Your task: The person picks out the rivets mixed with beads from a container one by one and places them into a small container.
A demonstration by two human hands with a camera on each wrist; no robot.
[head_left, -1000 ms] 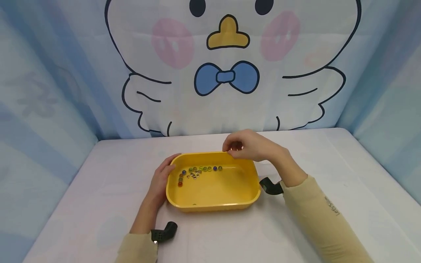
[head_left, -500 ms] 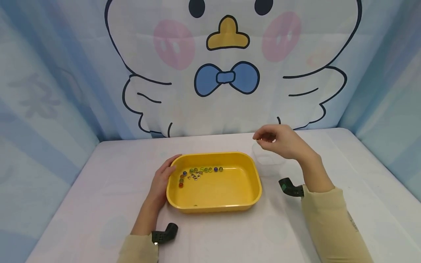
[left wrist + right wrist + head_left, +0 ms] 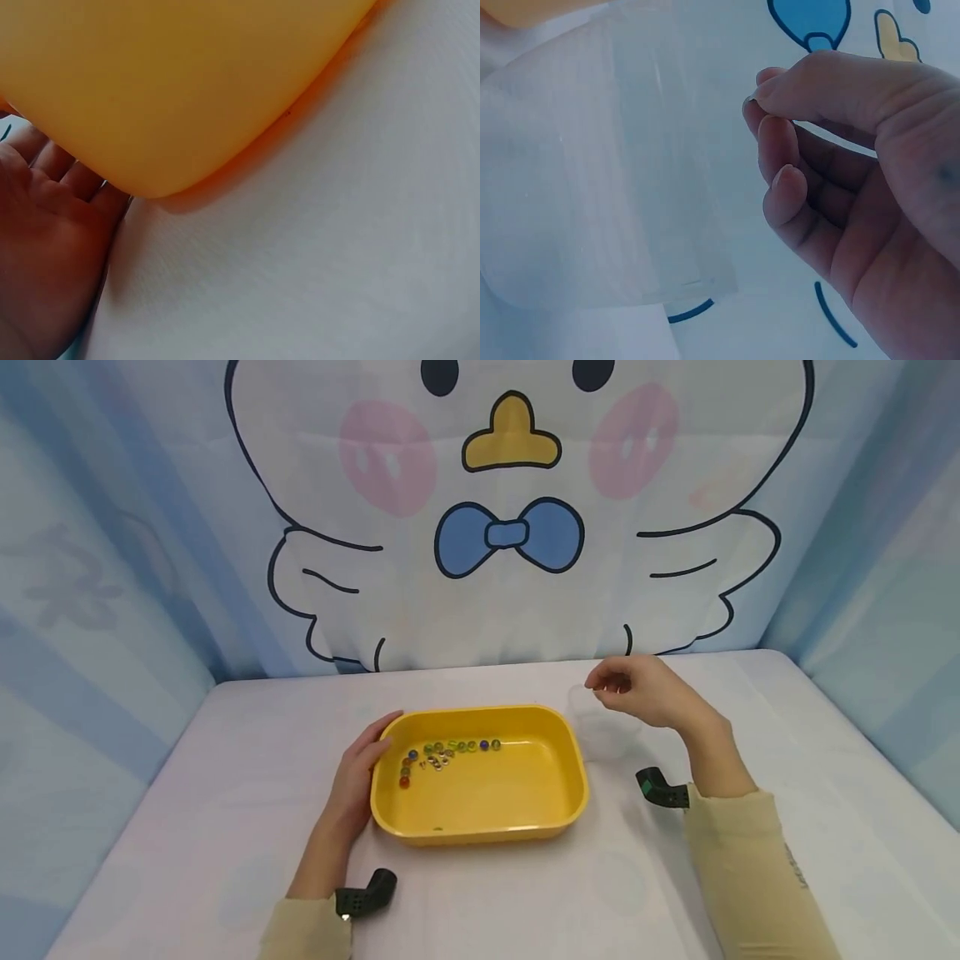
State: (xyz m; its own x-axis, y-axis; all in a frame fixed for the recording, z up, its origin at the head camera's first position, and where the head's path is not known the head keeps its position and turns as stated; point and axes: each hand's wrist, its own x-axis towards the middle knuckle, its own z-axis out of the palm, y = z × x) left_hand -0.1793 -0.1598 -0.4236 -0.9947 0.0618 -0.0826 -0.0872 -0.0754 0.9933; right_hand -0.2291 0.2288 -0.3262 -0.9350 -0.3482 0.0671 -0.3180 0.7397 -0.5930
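A yellow tray (image 3: pixel 510 793) stands on the table. Glass marbles (image 3: pixel 483 745) line its back and left sides, with tiny shiny pieces (image 3: pixel 438 762) beside them. My left hand (image 3: pixel 356 777) rests on the tray's left side with straight fingers; the left wrist view has its palm (image 3: pixel 52 240) beside the wall. My right hand (image 3: pixel 652 693) is raised near a clear container (image 3: pixel 600 187) right of the tray, apart from its wall. Thumb and index finger meet, and a small pale piece (image 3: pixel 748 102) seems to show between them, too small to name.
A white cloth covers the table (image 3: pixel 255 827). Behind it hangs a backdrop (image 3: pixel 510 602) with a cartoon figure, and blue drapes (image 3: pixel 90 610) stand at the sides. A black wrist camera (image 3: pixel 663 787) sticks out inward from the right wrist.
My right hand has moved right from the tray's back rim to the clear container, then stayed near there. My left hand keeps its place on the tray. The marbles look unmoved.
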